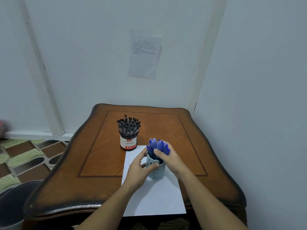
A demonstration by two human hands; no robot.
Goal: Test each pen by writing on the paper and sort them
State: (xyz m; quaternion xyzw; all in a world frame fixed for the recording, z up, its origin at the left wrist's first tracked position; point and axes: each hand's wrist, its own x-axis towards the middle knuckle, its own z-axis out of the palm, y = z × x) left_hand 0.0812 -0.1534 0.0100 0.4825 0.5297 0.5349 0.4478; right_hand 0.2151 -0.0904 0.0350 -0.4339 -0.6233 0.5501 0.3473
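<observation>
Gripping a bunch of blue pens point(157, 145) at frame centre, right hand point(171, 159) curled round them, pens standing in a pale blue cup point(157, 173), left hand point(137, 170) clasping the cup's side, cup on white paper point(156, 196), tub of black pens point(128, 143) up-left of it, wooden table point(99, 155).

Blue pens point(159, 146), upright in cup point(157, 174) — on paper point(154, 200)

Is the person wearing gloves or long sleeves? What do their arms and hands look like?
No gloves. The left hand and right hand are bare, and so are the left forearm and right forearm right down to the picture's bottom edge. No sleeve, watch or bracelet shows. Rings are too small to tell.
</observation>
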